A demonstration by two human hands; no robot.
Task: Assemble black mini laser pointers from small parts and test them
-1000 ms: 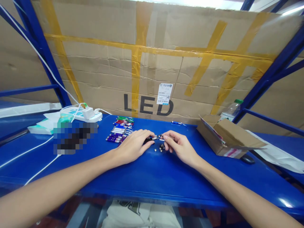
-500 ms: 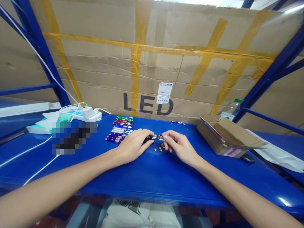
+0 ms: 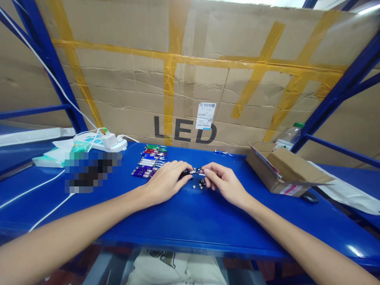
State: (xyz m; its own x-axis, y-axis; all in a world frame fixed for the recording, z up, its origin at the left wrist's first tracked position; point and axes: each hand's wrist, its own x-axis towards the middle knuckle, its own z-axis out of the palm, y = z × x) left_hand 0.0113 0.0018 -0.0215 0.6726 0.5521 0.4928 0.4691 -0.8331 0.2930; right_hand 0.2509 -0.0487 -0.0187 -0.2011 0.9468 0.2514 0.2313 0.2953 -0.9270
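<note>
My left hand (image 3: pixel 169 180) is closed round a small black pocket flashlight (image 3: pixel 186 173), its silver end pointing right. Most of its body is under my fingers. With thumb and forefinger my right hand (image 3: pixel 223 180) pinches the thin metal clip (image 3: pixel 202 174) of the keyring at that silver end. Just below, small round silver pieces like button cells (image 3: pixel 194 187) lie beside some dark bits, partly covered by my right fingers. Left of my left hand, several similar flashlights (image 3: pixel 147 162) in green, red, blue, silver and purple form a column, their clips to the right.
One blue flashlight (image 3: pixel 221 152) lies alone at the back. On the right stand an open cardboard box (image 3: pixel 276 180), a dark mouse-like object (image 3: pixel 309 197) and a bottle (image 3: pixel 289 136). To the left are a power strip (image 3: pixel 117 146), white cables and a tissue pack (image 3: pixel 53 157).
Almost nothing differs. Both hands keep the same hold and place; the camera view has shifted very slightly.
</note>
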